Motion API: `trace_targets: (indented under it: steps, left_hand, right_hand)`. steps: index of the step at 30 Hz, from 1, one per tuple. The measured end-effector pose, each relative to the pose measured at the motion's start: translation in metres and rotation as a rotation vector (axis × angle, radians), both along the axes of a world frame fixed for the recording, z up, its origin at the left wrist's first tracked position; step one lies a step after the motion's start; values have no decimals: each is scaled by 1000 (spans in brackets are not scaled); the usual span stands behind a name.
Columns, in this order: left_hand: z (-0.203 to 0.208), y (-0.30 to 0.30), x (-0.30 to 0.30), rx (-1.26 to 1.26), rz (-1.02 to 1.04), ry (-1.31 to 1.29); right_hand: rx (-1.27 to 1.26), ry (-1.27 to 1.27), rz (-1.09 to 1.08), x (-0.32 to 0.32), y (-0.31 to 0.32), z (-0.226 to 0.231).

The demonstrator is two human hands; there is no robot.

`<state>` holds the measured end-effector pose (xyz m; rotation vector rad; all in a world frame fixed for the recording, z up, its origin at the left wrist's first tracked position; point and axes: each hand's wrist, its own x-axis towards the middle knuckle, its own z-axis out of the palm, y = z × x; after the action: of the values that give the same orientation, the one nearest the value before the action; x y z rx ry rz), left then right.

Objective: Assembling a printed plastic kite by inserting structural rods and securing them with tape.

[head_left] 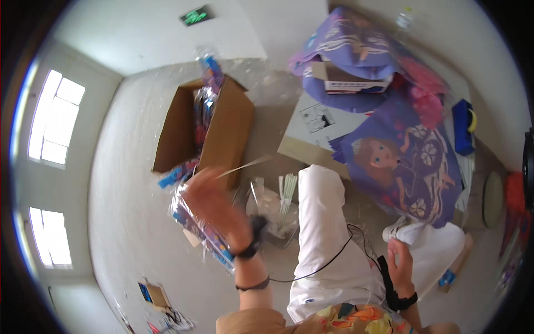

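Grey floor (130,189) under white walls (156,44) supports, in the head view, an open carton (231,122) of wrapped packages (204,108) near the left hand (211,200), apparently for easy reach. That hand pinches a thin pale strip (247,165), free end projecting right; the right hand (401,266) lies near the shoe (409,232), its grip indeterminate.
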<state>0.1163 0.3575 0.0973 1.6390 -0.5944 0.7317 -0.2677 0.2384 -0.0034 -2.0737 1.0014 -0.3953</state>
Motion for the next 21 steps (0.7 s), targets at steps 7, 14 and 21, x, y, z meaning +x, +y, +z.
trace_targets:
  steps: [7,14,21]
  left_hand:
    - [130,55,-36,-558,-1062,-36]
    - [41,-137,-66,-102,-1215,701]
    - [-76,-305,94,712,-533,-2]
  right_hand:
    - [-672,-389,17,90,-5,73]
    - [-332,-356,26,36,-54,93]
    - [-152,-45,-264,-57,-50,59]
